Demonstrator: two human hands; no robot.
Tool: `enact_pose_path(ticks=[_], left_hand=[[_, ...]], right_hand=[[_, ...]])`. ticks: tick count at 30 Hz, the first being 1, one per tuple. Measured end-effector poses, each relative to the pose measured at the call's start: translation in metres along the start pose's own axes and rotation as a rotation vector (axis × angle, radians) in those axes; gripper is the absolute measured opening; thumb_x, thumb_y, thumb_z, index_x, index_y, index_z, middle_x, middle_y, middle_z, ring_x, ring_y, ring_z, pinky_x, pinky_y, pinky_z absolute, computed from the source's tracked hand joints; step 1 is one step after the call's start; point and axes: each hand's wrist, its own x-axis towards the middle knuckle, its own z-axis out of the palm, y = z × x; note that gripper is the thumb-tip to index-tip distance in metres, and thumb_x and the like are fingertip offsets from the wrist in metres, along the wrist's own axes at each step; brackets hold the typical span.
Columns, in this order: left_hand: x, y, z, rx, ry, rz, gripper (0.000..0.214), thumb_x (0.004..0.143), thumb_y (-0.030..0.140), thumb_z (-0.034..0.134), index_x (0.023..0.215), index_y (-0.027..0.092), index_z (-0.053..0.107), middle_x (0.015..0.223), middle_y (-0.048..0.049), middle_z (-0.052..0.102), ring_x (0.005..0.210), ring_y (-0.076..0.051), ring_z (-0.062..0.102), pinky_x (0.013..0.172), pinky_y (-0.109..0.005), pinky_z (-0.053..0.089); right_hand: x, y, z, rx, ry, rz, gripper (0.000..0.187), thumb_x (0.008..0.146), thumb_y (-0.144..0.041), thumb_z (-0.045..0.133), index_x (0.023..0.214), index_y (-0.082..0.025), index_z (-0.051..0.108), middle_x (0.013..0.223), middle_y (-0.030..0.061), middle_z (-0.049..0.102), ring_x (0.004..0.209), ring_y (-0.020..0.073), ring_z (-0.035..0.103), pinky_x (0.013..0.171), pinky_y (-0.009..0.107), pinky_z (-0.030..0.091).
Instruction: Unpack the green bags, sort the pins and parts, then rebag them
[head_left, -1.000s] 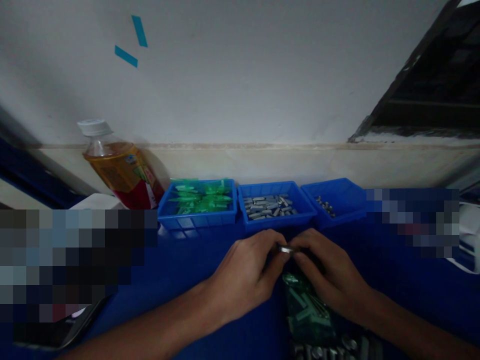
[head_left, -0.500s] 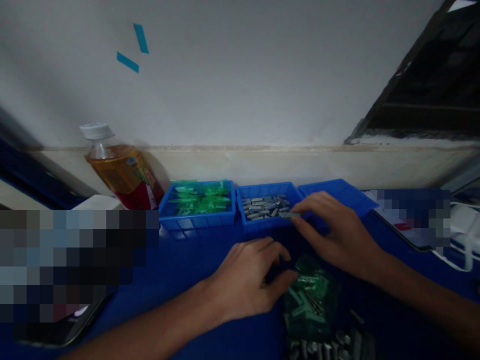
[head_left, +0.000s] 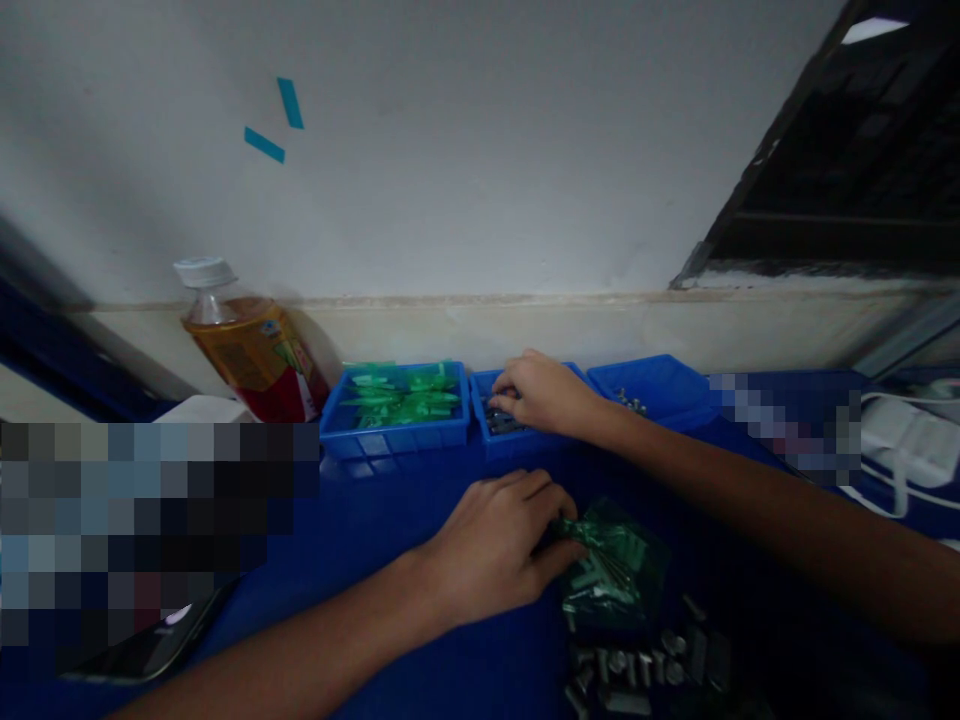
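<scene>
"How much room is there around the middle bin [head_left: 510, 443]?"

"Tight at the back: the wall [head_left: 487, 180] rises close behind it. On its left a bin of green packets [head_left: 397, 438] stands just beside it, and on its right another blue bin [head_left: 667, 385]. In front and to its left, a stretch of blue tabletop [head_left: 360, 560] is open."

"And the hands?"

"The right hand [head_left: 551, 393] reaches over the middle bin's rim, fingers curled with a small gap at the tips, down by the metal pieces [head_left: 501, 420]. I can't tell whether it has hold of one. The left hand [head_left: 502, 550] is in front of that bin, thumb and forefinger a little apart at a corner of the green bag [head_left: 622, 575]; whether they're pinching it is hard to say in this dim light."

"So where's the bag, and what's it like?"

"In front of the middle bin, off to its right. Clear green film, crinkled and shiny, with pale strips and slim metal rods showing through. Loose metal parts [head_left: 634, 668] lie beyond it, farther from the bin."

"Which way does it point?"

"The gathered corner faces the left hand. The rods inside slant, upper ends toward the middle bin, lower ends away and rightward."
</scene>
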Motion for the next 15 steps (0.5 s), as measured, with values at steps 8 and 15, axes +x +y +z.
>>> enact_pose_path(ticks=[8,15], left_hand=[[-0.003,0.002,0.001,0.022,-0.008,0.025,0.044,0.082,0.054,0.054,0.114,0.023,0.056,0.1,-0.0048,0.06,0.091,-0.023,0.057,0.076,-0.035,0.046],[0.001,-0.004,0.003,-0.151,0.097,-0.058,0.027,0.08,0.034,0.061,0.102,0.02,0.055,0.094,-0.0026,0.06,0.079,-0.016,0.056,0.065,-0.027,0.043]], right_hand=[[-0.008,-0.006,-0.009,-0.041,0.046,-0.015,0.027,0.087,-0.034,0.051,0.087,-0.016,0.071,0.078,0.01,0.068,0.081,0.0223,0.059,0.071,0.033,0.042],[-0.096,-0.016,-0.015,0.206,0.359,0.023,0.021,0.088,-0.028,0.049,0.1,-0.017,0.063,0.08,0.0046,0.064,0.077,0.0179,0.056,0.076,0.035,0.044]])
